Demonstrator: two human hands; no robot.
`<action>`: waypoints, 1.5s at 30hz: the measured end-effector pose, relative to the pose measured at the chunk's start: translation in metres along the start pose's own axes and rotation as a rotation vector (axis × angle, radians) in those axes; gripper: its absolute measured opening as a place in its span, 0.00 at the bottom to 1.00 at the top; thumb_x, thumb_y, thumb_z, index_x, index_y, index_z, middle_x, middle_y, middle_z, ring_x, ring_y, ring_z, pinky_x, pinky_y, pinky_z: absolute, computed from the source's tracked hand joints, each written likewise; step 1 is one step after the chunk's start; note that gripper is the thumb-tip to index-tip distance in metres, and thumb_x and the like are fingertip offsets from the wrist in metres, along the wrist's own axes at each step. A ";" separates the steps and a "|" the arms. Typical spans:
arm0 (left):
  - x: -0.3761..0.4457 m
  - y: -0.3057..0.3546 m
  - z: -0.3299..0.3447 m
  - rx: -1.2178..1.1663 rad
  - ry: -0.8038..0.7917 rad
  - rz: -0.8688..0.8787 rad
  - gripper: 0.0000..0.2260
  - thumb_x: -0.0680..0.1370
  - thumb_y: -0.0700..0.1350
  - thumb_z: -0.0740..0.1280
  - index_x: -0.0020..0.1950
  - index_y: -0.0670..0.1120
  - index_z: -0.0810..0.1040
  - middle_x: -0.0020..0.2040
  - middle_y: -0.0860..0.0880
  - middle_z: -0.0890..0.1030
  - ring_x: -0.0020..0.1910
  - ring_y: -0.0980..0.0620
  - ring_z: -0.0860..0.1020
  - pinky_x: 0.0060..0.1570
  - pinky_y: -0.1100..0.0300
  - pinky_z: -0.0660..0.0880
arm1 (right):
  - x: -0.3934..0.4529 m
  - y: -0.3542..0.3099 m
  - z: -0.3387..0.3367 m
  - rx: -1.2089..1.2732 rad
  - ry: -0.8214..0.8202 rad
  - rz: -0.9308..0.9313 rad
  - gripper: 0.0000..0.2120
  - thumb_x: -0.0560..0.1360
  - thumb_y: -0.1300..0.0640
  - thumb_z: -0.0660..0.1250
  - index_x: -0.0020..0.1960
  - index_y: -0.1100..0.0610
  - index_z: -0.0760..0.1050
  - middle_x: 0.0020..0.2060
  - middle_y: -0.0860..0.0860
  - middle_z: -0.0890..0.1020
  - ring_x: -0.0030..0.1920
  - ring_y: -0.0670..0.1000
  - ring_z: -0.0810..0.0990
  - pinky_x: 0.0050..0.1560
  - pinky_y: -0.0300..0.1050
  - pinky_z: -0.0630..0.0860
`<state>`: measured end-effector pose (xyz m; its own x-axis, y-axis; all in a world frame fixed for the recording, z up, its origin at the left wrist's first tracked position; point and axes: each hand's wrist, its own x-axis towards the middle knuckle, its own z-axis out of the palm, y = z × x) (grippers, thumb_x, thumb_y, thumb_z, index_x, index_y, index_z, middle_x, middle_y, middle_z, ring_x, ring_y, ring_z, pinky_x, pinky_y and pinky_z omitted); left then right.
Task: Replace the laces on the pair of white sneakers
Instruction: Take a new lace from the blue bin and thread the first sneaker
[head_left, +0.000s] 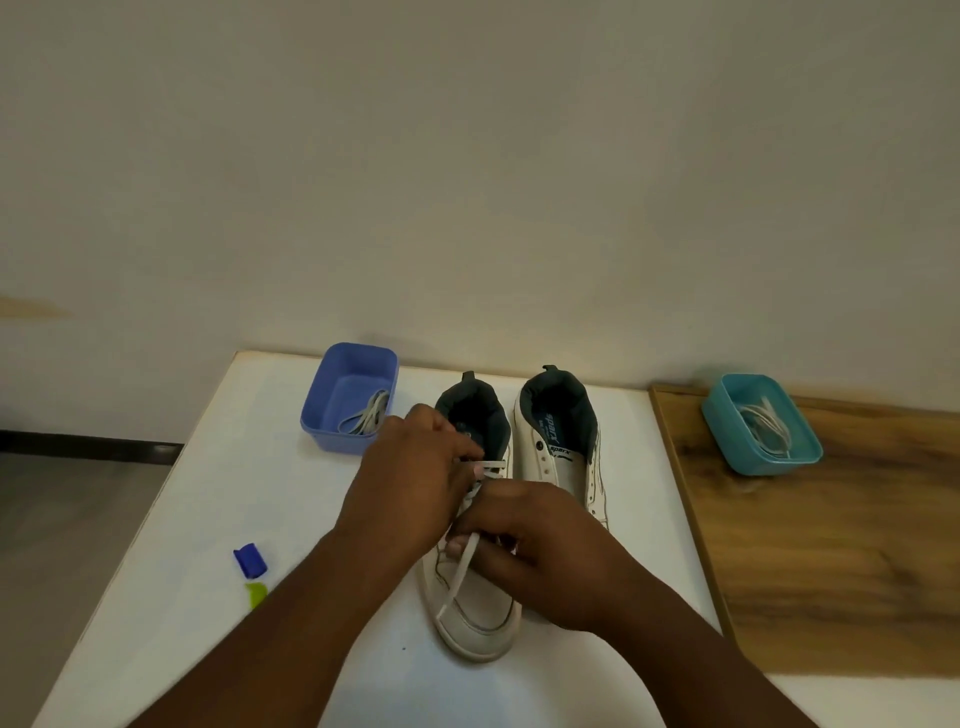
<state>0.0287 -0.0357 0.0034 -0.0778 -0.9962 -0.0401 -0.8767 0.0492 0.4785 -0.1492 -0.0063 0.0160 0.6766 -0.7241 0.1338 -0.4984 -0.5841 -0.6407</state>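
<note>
On the white bench (218, 519) stand two white sneakers (558, 452), toes near. Both hands work the left one (475, 618): the left hand's (410, 488) grip pinches the pale flat lace (457, 577) at the eyelets, the right hand (540, 551) pinches it nearer. Two tubs hold laces, blue (347, 395) far left, teal (761, 423) right.

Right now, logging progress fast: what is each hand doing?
Left hand: pinching the white lace at the left sneaker's eyelets.
Right hand: curled around the same lace.

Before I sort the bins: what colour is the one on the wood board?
Teal bin, with white laces inside; the head view shows it.
</note>
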 end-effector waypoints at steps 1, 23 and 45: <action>0.003 -0.002 0.003 0.037 -0.017 -0.010 0.13 0.80 0.56 0.67 0.63 0.58 0.81 0.64 0.52 0.75 0.61 0.51 0.73 0.56 0.63 0.67 | 0.000 -0.002 -0.002 0.042 0.031 0.000 0.12 0.82 0.47 0.65 0.50 0.52 0.83 0.43 0.44 0.81 0.44 0.46 0.80 0.45 0.48 0.77; -0.007 -0.003 0.010 -0.297 0.037 0.015 0.05 0.81 0.51 0.66 0.47 0.53 0.78 0.44 0.54 0.77 0.41 0.57 0.76 0.43 0.69 0.70 | 0.012 0.019 0.014 -0.028 0.317 0.393 0.15 0.80 0.54 0.70 0.66 0.45 0.79 0.55 0.44 0.76 0.46 0.40 0.76 0.52 0.34 0.75; -0.003 -0.007 0.015 -0.352 0.073 0.022 0.04 0.81 0.54 0.65 0.48 0.57 0.77 0.46 0.54 0.79 0.43 0.59 0.77 0.45 0.70 0.70 | 0.015 0.014 0.012 -0.189 0.487 0.455 0.11 0.82 0.57 0.64 0.61 0.51 0.80 0.54 0.48 0.82 0.49 0.46 0.80 0.54 0.42 0.78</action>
<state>0.0277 -0.0316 -0.0133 -0.0493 -0.9983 0.0304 -0.6571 0.0554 0.7518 -0.1396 -0.0205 -0.0005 0.0794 -0.9686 0.2355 -0.7908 -0.2050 -0.5767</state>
